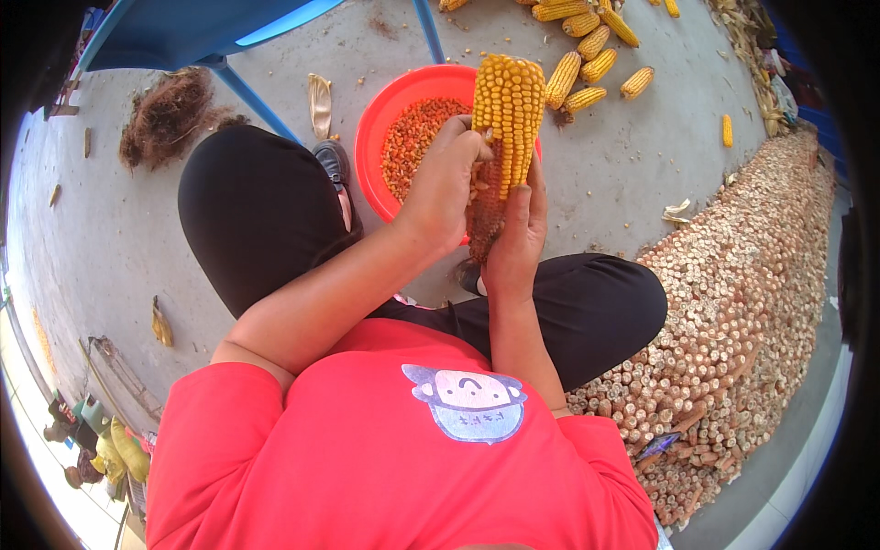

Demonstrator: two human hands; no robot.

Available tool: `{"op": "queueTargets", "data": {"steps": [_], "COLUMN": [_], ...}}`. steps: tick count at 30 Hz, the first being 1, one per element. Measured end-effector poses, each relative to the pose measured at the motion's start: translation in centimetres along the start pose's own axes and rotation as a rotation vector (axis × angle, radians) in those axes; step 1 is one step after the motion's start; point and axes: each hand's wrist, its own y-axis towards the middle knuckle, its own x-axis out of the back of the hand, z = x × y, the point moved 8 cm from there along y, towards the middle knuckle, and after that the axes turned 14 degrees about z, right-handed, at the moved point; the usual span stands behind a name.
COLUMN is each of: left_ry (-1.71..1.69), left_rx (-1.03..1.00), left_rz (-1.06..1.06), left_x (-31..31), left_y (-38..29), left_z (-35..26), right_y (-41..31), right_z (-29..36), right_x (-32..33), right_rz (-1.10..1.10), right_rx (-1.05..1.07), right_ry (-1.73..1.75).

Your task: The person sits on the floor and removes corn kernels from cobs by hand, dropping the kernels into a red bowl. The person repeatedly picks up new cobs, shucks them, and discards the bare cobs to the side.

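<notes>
A yellow corn cob [509,103] is held upright over a red plastic basin [371,148]. Part of its side is stripped, showing reddish bare core toward the lower end. My right hand [520,234] grips the cob's lower part, thumb along the front. On the other side, my left hand [447,180] presses its thumb against the edge of the kernel rows, with some loose kernels beside it. Orange-red loose kernels [416,141] lie in the basin, partly hidden by my hands and the cob.
Several unshelled cobs [564,79] lie on the concrete floor beyond the basin. A long stack of bare cobs [729,275] rises on the right. Blue plastic chair [158,34] stands at upper left, near a heap of brown corn silk [168,113]. A dry husk [320,103] lies beside the basin.
</notes>
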Motion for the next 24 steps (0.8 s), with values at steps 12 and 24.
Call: {"op": "queueTargets", "data": {"steps": [12,24], "left_ry": [-0.007,0.248], "left_rx": [-0.007,-0.127], "left_rz": [-0.01,0.086], "left_x": [-0.6,-2.1], "left_y": [0.2,0.6], "left_z": [-0.3,-1.5], "right_y": [-0.2,-0.5], "right_z": [-0.3,-0.7], "right_x": [0.4,0.6], "right_rz": [-0.032,-0.085], "right_rx": [-0.007,-0.049], "right_ry": [-0.03,0.051]}}
